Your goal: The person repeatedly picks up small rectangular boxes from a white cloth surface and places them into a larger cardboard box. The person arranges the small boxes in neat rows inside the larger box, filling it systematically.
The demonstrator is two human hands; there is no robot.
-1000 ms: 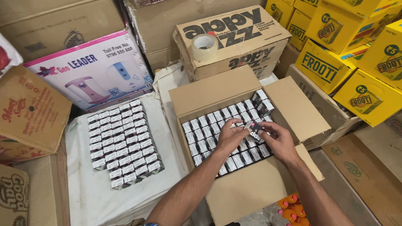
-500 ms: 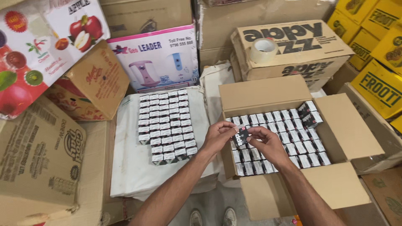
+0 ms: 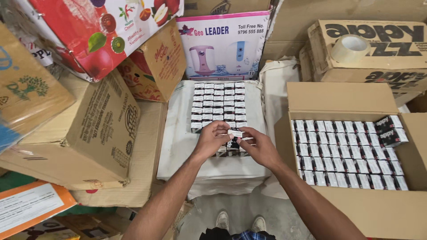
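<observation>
My left hand and my right hand meet over the near end of a block of several small black-and-white boxes standing in rows on a white cloth-covered surface. Together the fingers pinch one small box with a white end label, held just above the block's front row. To the right an open cardboard carton holds several rows of the same small boxes; two lie loose and tilted at its far right corner.
Cardboard cartons are stacked at the left and behind. A pink-and-white appliance box stands at the back. A roll of clear tape lies on a printed carton at top right. My shoes show on the floor below.
The view has swung left. Both hands have moved from over the open carton to the block of boxes on the white cloth, carrying a small box along.
</observation>
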